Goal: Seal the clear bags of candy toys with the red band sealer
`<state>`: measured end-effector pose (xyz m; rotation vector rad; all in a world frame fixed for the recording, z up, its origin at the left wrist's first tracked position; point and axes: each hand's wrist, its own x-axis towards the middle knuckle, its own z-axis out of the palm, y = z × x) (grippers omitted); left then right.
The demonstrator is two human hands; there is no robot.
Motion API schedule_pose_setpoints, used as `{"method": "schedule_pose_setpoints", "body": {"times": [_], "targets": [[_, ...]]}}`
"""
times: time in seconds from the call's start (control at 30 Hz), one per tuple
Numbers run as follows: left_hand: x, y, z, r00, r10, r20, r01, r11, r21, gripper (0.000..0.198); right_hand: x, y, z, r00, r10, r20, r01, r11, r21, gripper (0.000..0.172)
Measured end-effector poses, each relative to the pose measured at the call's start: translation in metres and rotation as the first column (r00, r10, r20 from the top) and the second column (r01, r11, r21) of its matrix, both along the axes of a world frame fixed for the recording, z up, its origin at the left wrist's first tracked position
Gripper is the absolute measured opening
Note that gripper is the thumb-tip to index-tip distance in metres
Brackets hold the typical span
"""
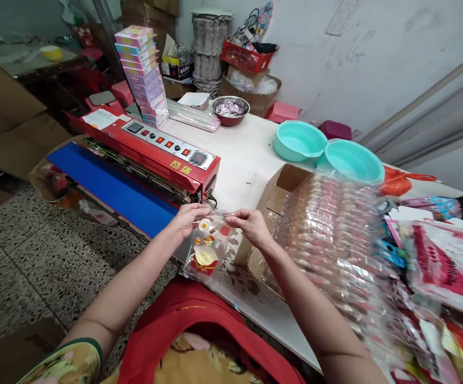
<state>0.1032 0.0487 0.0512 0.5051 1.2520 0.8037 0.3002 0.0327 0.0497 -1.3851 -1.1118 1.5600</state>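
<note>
1. Left hand (186, 218): thumb and fingers pinching the upper left corner of the bag.
2. Right hand (251, 225): thumb and forefinger pinching the bag's upper right corner.
3. Clear plastic bag (221, 247), one: stretched between the hands, hanging below them at the near edge of the desk (251, 146); contains a fried-egg piece (204, 224), a French-fries piece (205, 258) and other small food-shaped pieces.
4. Red machine (151, 154) with control panel: beyond and left of the left hand; its blue belt (111, 186) ends near that hand.
5. Cardboard box (265, 205): just right of the right hand, carrying rows of filled clear packets (323, 229).
6. Turquoise basins, two (300, 141) (353, 160): beyond the right hand, side by side.
7. Stacked small boxes (145, 80): well beyond the left hand, behind the machine.
</note>
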Motion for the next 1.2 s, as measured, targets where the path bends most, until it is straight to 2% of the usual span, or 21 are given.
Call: {"method": "schedule_pose_setpoints", "body": {"times": [0.13,0.3,0.43,0.53,0.6,0.77,0.9,1.03,1.13,1.2], "targets": [[-0.010,0.004,-0.016,0.997,0.068,-0.048,-0.071,0.996,-0.057,0.017,-0.020,0.000,-0.024,0.996,-0.086,-0.003,0.086,0.996,0.025,0.029],[-0.018,0.016,-0.045,0.984,0.153,-0.091,-0.159,0.985,-0.064,0.015,-0.047,-0.003,-0.055,0.978,-0.204,-0.036,0.201,0.978,-0.058,0.032],[-0.042,0.017,-0.063,0.992,0.095,-0.088,-0.104,0.990,-0.095,0.023,-0.066,0.002,-0.071,0.942,-0.330,-0.062,0.321,0.939,-0.122,0.036],[-0.067,0.016,-0.071,0.998,0.007,-0.069,-0.015,0.992,-0.126,0.037,-0.079,0.012,-0.079,0.930,-0.360,-0.072,0.345,0.924,-0.166,0.041],[-0.081,0.018,-0.075,0.998,-0.007,-0.070,-0.002,0.992,-0.124,0.044,-0.087,0.020,-0.085,0.920,-0.383,-0.083,0.363,0.913,-0.186,0.044],[-0.095,0.036,-0.083,0.993,0.059,-0.099,-0.065,0.996,-0.062,0.048,-0.108,0.043,-0.099,0.884,-0.459,-0.086,0.441,0.881,-0.172,0.049],[-0.107,0.050,-0.083,0.977,0.149,-0.151,-0.150,0.989,0.006,0.043,-0.127,0.052,-0.098,0.849,-0.518,-0.105,0.503,0.853,-0.141,0.052],[-0.135,0.068,-0.076,0.914,0.282,-0.293,-0.264,0.959,0.100,0.034,-0.128,0.032,-0.084,0.838,-0.538,-0.093,0.534,0.843,-0.066,0.049],[-0.167,0.075,-0.063,0.841,0.340,-0.420,-0.296,0.940,0.170,0.036,-0.108,-0.012,-0.072,0.862,-0.507,0.005,0.507,0.862,0.014,0.045],[-0.184,0.074,-0.056,0.747,0.378,-0.547,-0.268,0.924,0.272,0.043,-0.088,-0.050,-0.063,0.854,-0.504,0.128,0.491,0.863,0.116,0.038]]}}
